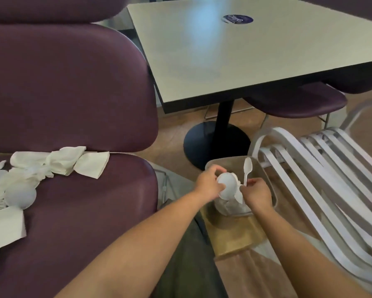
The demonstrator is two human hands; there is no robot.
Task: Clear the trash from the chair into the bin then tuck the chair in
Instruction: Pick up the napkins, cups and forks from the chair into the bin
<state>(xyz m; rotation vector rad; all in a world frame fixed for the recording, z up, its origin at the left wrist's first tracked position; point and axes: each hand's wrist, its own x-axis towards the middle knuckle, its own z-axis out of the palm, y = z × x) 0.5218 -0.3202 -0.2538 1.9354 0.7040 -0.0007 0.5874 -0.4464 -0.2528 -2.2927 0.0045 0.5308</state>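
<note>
Head view: both hands are over the bin point(267, 175), a tan rectangular container on the floor beside the purple chair point(84, 201). Left hand point(208, 183) has its fingers curled round a white cup point(228, 183). Right hand point(256, 193) pinches a white plastic spoon point(247, 171) by the handle, bowl up. White trash already lies inside the bin. On the chair seat: crumpled napkins point(73, 161) and a second white cup point(20, 196) on its side. Table point(245, 54) stands beyond.
</note>
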